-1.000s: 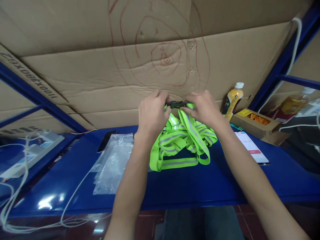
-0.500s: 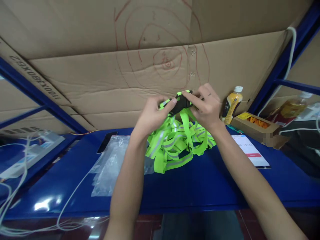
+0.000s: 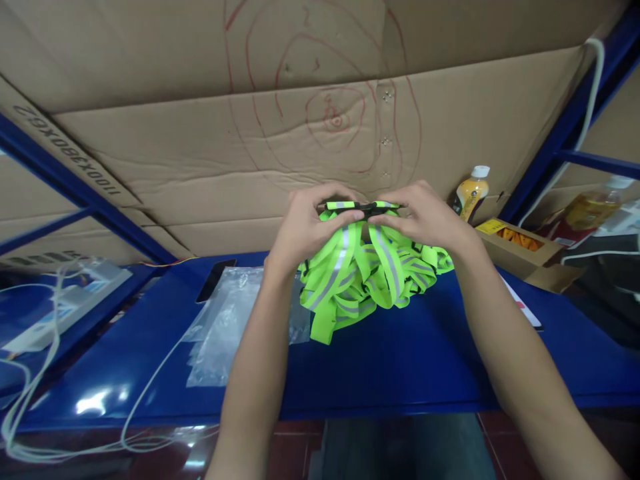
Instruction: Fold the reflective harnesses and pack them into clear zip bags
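A bundle of neon green reflective straps (image 3: pixel 367 283) with grey stripes hangs in loops down onto the blue shelf (image 3: pixel 400 367). My left hand (image 3: pixel 305 227) and my right hand (image 3: pixel 425 217) both pinch the top of the bundle, one at each end of a black buckle (image 3: pixel 364 208) held level between them. The fingers of both hands are closed on the strap ends beside the buckle. The lower loops rest on the shelf surface.
Clear plastic bags (image 3: pixel 225 327) lie left of the straps, with a dark phone (image 3: pixel 215 280) behind them. White cables (image 3: pixel 145 393) and a power strip (image 3: pixel 65 303) sit at the left. A yellow bottle (image 3: pixel 470 193), an open cardboard box (image 3: pixel 520 247) and a white phone (image 3: pixel 523 307) are at the right. Cardboard sheets (image 3: pixel 200 147) form the back wall.
The buckle, tilted half a second ago, is now held level. The strap bundle has been gathered tighter and shifted slightly right, and my right forearm now covers most of the white phone.
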A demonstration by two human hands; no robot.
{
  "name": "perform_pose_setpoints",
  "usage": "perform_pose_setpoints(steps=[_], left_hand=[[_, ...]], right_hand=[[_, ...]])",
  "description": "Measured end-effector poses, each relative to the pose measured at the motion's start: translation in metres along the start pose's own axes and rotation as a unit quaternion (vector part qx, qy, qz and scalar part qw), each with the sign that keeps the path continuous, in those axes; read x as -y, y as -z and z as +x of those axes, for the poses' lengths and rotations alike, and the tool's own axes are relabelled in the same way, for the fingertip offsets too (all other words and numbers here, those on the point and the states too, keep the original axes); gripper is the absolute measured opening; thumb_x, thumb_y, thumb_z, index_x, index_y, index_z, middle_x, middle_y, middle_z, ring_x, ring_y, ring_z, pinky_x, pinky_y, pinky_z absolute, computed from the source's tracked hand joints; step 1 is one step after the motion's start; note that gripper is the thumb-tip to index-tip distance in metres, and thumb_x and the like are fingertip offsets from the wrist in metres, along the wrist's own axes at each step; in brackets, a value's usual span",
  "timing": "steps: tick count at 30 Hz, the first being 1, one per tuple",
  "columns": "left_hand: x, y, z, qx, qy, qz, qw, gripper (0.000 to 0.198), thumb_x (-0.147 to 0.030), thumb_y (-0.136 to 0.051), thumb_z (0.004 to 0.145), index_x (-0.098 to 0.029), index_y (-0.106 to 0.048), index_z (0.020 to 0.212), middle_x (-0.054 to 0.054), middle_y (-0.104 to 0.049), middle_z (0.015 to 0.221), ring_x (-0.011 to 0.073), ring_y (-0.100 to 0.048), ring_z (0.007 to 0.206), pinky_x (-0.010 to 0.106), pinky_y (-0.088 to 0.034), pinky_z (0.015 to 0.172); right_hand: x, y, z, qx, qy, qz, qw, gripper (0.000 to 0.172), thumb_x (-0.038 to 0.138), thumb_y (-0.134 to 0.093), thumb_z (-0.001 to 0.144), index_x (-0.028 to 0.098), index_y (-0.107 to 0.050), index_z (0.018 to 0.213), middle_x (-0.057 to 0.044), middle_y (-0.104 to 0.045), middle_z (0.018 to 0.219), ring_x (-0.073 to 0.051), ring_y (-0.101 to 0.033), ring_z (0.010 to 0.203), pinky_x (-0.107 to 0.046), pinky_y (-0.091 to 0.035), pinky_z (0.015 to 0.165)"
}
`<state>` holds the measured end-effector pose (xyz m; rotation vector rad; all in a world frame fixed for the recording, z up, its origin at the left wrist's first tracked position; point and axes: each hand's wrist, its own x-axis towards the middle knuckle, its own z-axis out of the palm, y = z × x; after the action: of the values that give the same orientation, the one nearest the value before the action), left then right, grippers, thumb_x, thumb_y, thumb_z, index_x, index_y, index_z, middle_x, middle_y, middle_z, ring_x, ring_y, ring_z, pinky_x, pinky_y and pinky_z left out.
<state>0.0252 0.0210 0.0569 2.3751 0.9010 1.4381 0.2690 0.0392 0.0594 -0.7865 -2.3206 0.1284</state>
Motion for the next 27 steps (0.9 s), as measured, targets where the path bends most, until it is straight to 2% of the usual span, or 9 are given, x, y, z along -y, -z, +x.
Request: perform_pose_setpoints(steps=[3,5,9,13,18,20,23,25,27], left_hand=[[0.005,0.002,0.001,-0.006,0.037,-0.039,0.999,0.033,-0.050,-0.088,0.085,-0.020,-0.082,0.094,0.007,-0.080,0.093,0.0225,-0.074,0.087,0.031,-0.055,0.080],[0.006,0.003,0.001,-0.006,0.049,-0.057,0.997,0.034,-0.053,-0.085,0.088,-0.019,-0.083,0.094,0.007,-0.080,0.092,0.0231,-0.073,0.087,0.032,-0.055,0.080],[0.005,-0.003,0.002,0.004,0.046,-0.100,0.994,0.042,-0.059,-0.082,0.089,-0.019,-0.083,0.100,0.007,-0.081,0.098,0.0248,-0.073,0.095,0.034,-0.056,0.085],[0.012,-0.013,0.001,0.041,0.083,-0.177,0.980,0.050,-0.065,-0.079,0.090,-0.018,-0.082,0.108,0.009,-0.080,0.104,0.0263,-0.074,0.098,0.035,-0.057,0.087],[0.022,-0.021,-0.002,0.081,0.125,-0.242,0.959,0.054,-0.069,-0.072,0.093,-0.019,-0.079,0.114,0.009,-0.080,0.103,0.0271,-0.075,0.095,0.036,-0.059,0.084],[0.022,-0.023,0.000,0.085,0.113,-0.206,0.968,0.053,-0.068,-0.068,0.097,-0.019,-0.078,0.115,0.009,-0.080,0.109,0.0271,-0.074,0.101,0.037,-0.058,0.091],[0.019,-0.024,0.003,0.035,0.078,-0.084,0.993,0.048,-0.063,-0.065,0.100,-0.018,-0.078,0.113,0.011,-0.078,0.116,0.0273,-0.070,0.109,0.039,-0.053,0.101],[0.017,-0.024,0.005,0.004,0.070,-0.029,0.997,0.045,-0.060,-0.064,0.101,-0.018,-0.078,0.110,0.012,-0.078,0.114,0.0273,-0.070,0.107,0.039,-0.053,0.100],[0.017,-0.022,0.005,0.009,0.071,-0.008,0.997,0.047,-0.061,-0.060,0.102,-0.018,-0.078,0.100,0.010,-0.078,0.101,0.0265,-0.070,0.099,0.037,-0.055,0.091]], right_hand=[[0.000,-0.001,0.000,-0.061,0.015,0.000,0.998,0.033,0.044,-0.063,0.102,0.016,-0.073,0.087,-0.005,-0.071,0.082,-0.019,-0.061,0.078,-0.031,-0.038,0.076],[0.001,-0.003,0.002,-0.074,0.015,0.003,0.997,0.029,0.042,-0.062,0.102,0.017,-0.073,0.091,-0.007,-0.074,0.089,-0.022,-0.064,0.083,-0.033,-0.040,0.079],[0.000,-0.006,0.004,-0.061,-0.004,0.005,0.998,0.021,0.040,-0.063,0.100,0.019,-0.070,0.098,-0.006,-0.072,0.090,-0.022,-0.060,0.079,-0.034,-0.042,0.078],[-0.006,-0.006,0.003,-0.029,-0.023,0.006,0.999,0.023,0.041,-0.065,0.099,0.019,-0.068,0.099,-0.008,-0.072,0.096,-0.022,-0.058,0.081,-0.034,-0.043,0.079],[-0.006,0.002,0.000,0.012,-0.050,-0.025,0.998,0.026,0.035,-0.068,0.097,0.018,-0.071,0.117,-0.007,-0.073,0.098,-0.019,-0.057,0.077,-0.033,-0.041,0.077],[-0.004,0.006,0.000,0.036,-0.060,-0.045,0.997,0.023,0.033,-0.068,0.098,0.017,-0.074,0.113,-0.005,-0.070,0.088,-0.018,-0.055,0.075,-0.032,-0.039,0.077],[-0.001,0.010,0.000,0.049,-0.081,-0.071,0.993,0.019,0.031,-0.066,0.099,0.016,-0.076,0.104,-0.001,-0.059,0.071,-0.017,-0.051,0.070,-0.031,-0.036,0.075],[-0.001,0.011,0.001,0.048,-0.088,-0.072,0.992,0.019,0.032,-0.066,0.098,0.016,-0.076,0.103,0.000,-0.054,0.067,-0.016,-0.048,0.069,-0.031,-0.035,0.073],[-0.002,0.012,0.001,0.052,-0.080,-0.067,0.993,0.021,0.035,-0.067,0.098,0.016,-0.076,0.102,0.001,-0.053,0.067,-0.016,-0.047,0.069,-0.031,-0.036,0.073]])
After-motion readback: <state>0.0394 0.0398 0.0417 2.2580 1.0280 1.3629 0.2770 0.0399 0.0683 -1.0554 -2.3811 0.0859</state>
